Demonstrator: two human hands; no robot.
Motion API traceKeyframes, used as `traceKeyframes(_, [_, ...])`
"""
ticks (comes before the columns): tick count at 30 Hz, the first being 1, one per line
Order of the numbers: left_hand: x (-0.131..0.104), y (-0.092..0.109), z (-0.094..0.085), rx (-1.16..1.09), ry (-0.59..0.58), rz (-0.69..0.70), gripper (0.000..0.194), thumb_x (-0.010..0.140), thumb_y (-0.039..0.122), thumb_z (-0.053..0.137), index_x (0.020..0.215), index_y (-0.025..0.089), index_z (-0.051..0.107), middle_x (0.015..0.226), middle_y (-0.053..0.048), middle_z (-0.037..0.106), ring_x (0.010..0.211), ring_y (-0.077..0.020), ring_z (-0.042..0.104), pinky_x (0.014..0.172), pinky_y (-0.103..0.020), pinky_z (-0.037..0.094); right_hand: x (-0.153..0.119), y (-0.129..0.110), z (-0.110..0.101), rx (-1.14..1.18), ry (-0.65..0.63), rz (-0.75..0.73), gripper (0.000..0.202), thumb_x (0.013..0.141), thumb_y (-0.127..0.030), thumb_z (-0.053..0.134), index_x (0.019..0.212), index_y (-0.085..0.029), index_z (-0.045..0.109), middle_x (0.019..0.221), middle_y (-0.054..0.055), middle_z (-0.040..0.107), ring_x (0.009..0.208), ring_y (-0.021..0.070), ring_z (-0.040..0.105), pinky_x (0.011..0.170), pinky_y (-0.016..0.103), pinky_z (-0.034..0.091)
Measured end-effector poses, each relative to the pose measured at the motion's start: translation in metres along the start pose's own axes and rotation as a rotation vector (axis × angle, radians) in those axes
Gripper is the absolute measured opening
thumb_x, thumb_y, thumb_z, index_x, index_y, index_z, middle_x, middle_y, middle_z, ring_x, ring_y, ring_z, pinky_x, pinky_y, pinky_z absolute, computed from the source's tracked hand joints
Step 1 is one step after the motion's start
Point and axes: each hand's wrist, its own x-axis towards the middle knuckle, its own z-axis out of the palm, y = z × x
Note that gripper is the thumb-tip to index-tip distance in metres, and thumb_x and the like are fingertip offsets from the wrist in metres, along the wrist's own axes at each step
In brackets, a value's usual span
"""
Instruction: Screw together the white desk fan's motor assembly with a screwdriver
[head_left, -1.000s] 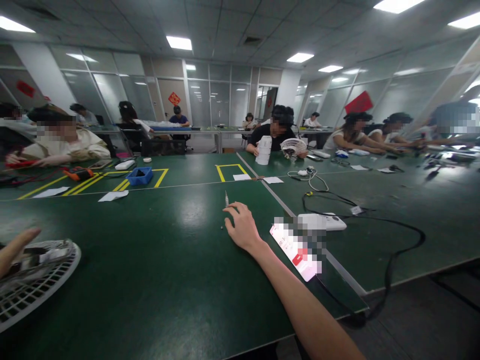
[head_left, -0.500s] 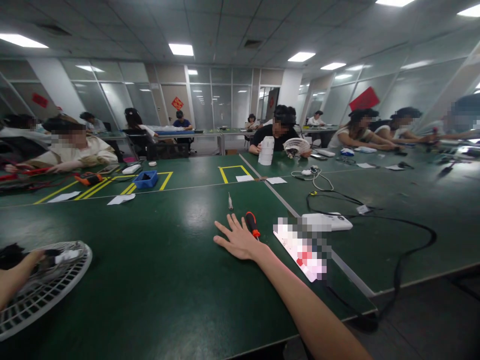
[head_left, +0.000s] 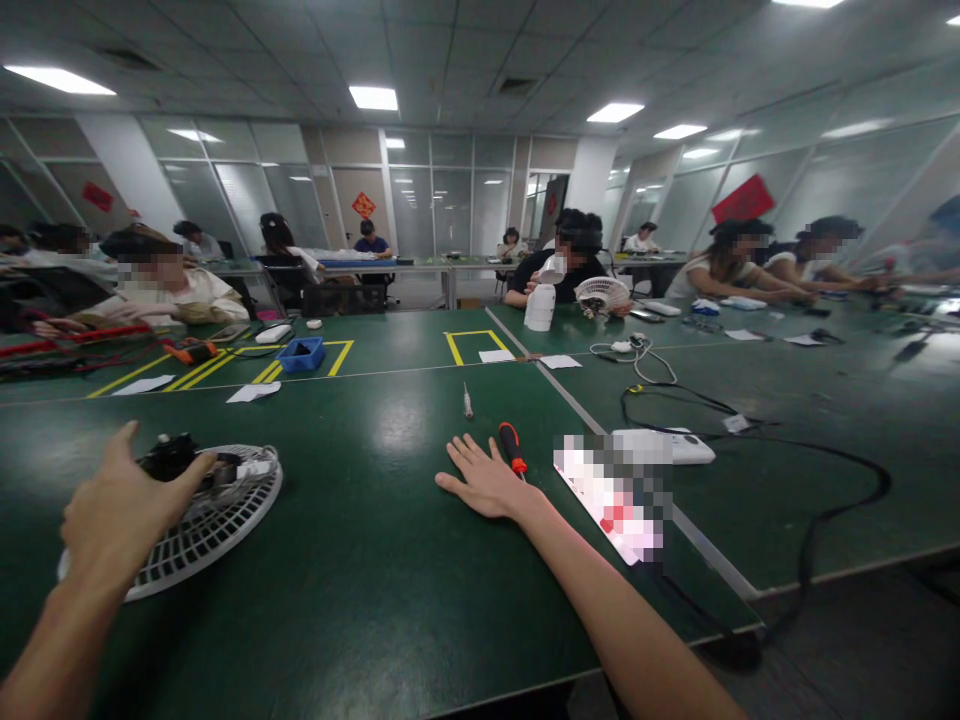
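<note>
My left hand [head_left: 124, 510] is at the left, thumb and fingers spread wide, over the near side of a white fan grille [head_left: 225, 525]. The grille rests on the green table with a dark motor [head_left: 176, 458] on top. My thumb tip overlaps the motor area; whether it touches cannot be told. Flat on the table lies my right hand [head_left: 480, 482], fingers stretched out and holding nothing. Just right of its fingers is a red and black screwdriver [head_left: 513, 447], its shaft partly hidden by the hand. A small slim screwdriver [head_left: 468, 401] lies beyond the fingertips.
A pinkish-white power strip [head_left: 600, 500], partly blurred, and a white device [head_left: 667, 446] lie to the right, with a black cable [head_left: 814, 520] beyond. Papers, a blue bin [head_left: 301, 354] and yellow tape are farther off. A person opposite holds white fan parts [head_left: 540, 305].
The fan grille has come rightward and farther into view. My left hand has moved with it and its fingers are now spread. My right hand has stayed flat on the table.
</note>
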Motion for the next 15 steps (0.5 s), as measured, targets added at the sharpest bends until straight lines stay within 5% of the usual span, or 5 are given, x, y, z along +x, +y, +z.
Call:
traceKeyframes(2, [-0.01, 0.026, -0.007, -0.066, -0.108, -0.037, 0.101, 0.084, 0.085, 0.034, 0.161, 0.02, 0.029, 0.147, -0.025, 0.059, 0.124, -0.0473, 0.065, 0.094, -0.06, 0.057, 0.0, 0.001, 0.0, -0.002, -0.016, 0.003, 0.08, 0.104, -0.066, 0.027, 0.166, -0.015, 0.028, 0.174, 0.015, 0.019, 0.164, 0.0301, 0.011, 0.13, 0.061, 0.002])
traceKeyframes(7, [-0.04, 0.085, -0.017, -0.203, -0.154, 0.132, 0.099, 0.087, 0.075, 0.044, 0.16, 0.01, 0.031, 0.143, -0.029, 0.06, 0.131, -0.0498, 0.059, 0.102, -0.063, 0.052, 0.0, -0.001, -0.006, 0.011, 0.056, -0.008, 0.077, 0.105, -0.063, 0.032, 0.165, -0.014, 0.031, 0.173, 0.015, 0.024, 0.163, 0.0303, 0.017, 0.13, 0.06, 0.008])
traceKeyframes(15, [-0.081, 0.158, 0.008, -0.385, -0.12, 0.438, 0.087, 0.088, 0.06, 0.056, 0.157, 0.009, 0.039, 0.133, -0.024, 0.067, 0.124, -0.0428, 0.062, 0.104, -0.056, 0.052, 0.001, -0.01, -0.021, 0.108, 0.562, 0.058, 0.043, 0.105, -0.034, 0.045, 0.139, -0.02, 0.068, 0.143, 0.01, 0.069, 0.136, 0.0236, 0.061, 0.124, 0.043, 0.035])
